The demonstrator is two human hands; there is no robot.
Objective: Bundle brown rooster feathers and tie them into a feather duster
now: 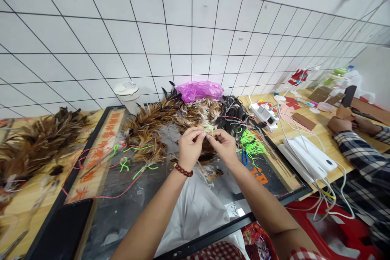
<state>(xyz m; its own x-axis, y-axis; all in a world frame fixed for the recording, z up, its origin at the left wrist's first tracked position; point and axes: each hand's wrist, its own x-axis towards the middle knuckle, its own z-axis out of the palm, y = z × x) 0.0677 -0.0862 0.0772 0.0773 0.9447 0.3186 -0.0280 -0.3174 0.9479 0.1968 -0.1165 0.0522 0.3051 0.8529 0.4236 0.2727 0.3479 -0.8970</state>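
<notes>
My left hand point(190, 146) and my right hand point(224, 143) meet over the middle of the dark board, both closed in a pinch. Between their fingertips runs a short bright green cord point(209, 129); whatever else they hold is too small to make out. Just behind them lie loose brown and cream feathers point(198, 113). A tangled bundle of green cords point(252, 146) sits right of my right hand, beside a blue clip-like tool point(244, 157). To the left, a brown feather garland point(149, 130) lies near red cords point(91, 156) with green ties.
A black-framed glass panel point(122, 199) covers the table, with a phone point(62, 229) at its front left. Behind stand a white bin point(127, 93) and pink plastic bag point(199, 90). White power strips point(265, 115) and cables lie right, near another person's checked sleeve point(356, 152).
</notes>
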